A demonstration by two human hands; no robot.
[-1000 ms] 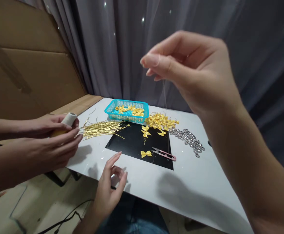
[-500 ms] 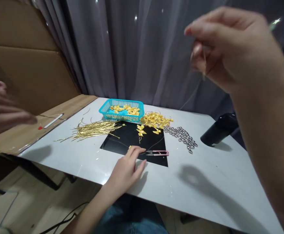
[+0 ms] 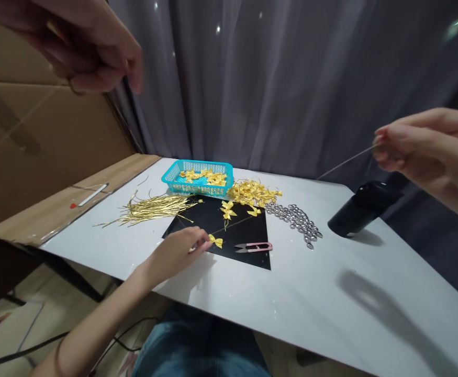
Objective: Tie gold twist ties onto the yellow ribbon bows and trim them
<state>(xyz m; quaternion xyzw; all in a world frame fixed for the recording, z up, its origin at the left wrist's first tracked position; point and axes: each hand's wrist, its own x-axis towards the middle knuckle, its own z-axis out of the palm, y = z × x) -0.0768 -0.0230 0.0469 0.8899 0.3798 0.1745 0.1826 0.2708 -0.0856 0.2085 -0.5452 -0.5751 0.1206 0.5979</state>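
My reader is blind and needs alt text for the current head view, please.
The left hand is at a yellow bow on a black mat; the raised right hand pinches a thread. Another person's hand hangs upper left. On the white table: snips, gold strands, silvery beads, a blue basket of bows.

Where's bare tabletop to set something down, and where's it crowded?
Widest: white tabletop right of the black mat, nearer than the silver beads and black bottle. Smaller: between gold cords and the near-left edge, left of the left hand. Crowded: turquoise basket, yellow bow pile, beads. Thread slants up to the right hand.
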